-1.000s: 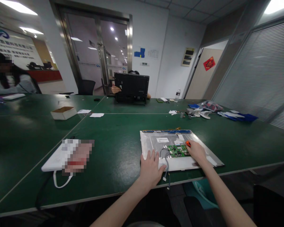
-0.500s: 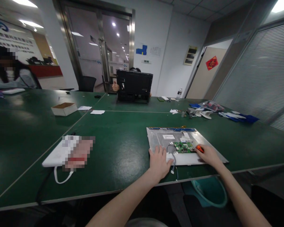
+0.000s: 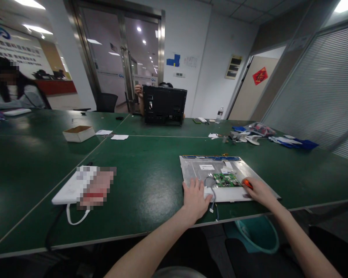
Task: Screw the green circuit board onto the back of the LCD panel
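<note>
A bare display panel [image 3: 194, 170] lies with its metal back up on the green table, close to the front edge. My left hand [image 3: 195, 197] rests with fingers spread on its near left corner, beside grey cables [image 3: 213, 199] that hang over the near edge. A green circuit board [image 3: 226, 180] is on the panel's near middle part. Just right of that board, my right hand [image 3: 258, 190] is closed round an orange-handled screwdriver [image 3: 248, 184]; its tip is too small to make out.
Across the table [image 3: 145, 162] a person holds up a black monitor housing [image 3: 165, 105]. To the left are a white device [image 3: 72, 187] with a cable and an open box [image 3: 79, 134]. Bags and scraps [image 3: 249, 135] lie at the far right. Below the edge stands a teal bin [image 3: 261, 235].
My right hand with the screwdriver has shifted slightly right, away from the circuit board. My left hand stays put. The person opposite has raised a hand to the housing's upper corner.
</note>
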Action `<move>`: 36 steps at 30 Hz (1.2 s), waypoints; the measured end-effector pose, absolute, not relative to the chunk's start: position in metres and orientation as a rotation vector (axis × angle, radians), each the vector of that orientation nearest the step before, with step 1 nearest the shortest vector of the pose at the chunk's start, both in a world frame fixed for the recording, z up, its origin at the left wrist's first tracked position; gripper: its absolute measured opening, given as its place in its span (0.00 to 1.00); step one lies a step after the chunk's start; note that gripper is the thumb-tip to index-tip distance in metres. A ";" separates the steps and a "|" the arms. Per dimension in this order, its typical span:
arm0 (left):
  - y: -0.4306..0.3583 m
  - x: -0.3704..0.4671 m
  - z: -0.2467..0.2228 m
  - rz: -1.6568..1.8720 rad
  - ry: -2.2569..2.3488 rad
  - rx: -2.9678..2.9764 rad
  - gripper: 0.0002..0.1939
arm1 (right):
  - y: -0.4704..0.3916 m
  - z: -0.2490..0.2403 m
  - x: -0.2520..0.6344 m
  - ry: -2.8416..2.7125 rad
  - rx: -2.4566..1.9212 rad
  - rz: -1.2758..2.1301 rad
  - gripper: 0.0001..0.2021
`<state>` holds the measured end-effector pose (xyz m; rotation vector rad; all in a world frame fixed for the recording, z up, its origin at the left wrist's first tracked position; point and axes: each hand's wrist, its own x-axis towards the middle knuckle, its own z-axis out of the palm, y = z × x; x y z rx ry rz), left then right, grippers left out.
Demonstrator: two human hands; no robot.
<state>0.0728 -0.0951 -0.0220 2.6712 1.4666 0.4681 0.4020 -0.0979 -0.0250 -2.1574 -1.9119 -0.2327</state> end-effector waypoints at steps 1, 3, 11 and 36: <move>-0.095 0.074 -0.023 0.475 1.462 2.671 0.32 | -0.094 -0.025 0.405 -1.934 -2.160 -0.216 0.10; -0.093 0.078 -0.023 0.489 1.450 2.668 0.32 | -0.085 -0.026 0.412 -1.961 -2.174 -0.192 0.11; -0.083 0.098 -0.018 0.562 1.291 2.669 0.35 | -0.050 -0.019 0.438 -1.898 -2.235 -0.194 0.14; -0.035 0.118 -0.018 0.566 0.402 2.698 0.29 | 0.003 -0.021 0.419 -2.042 -2.121 -0.092 0.15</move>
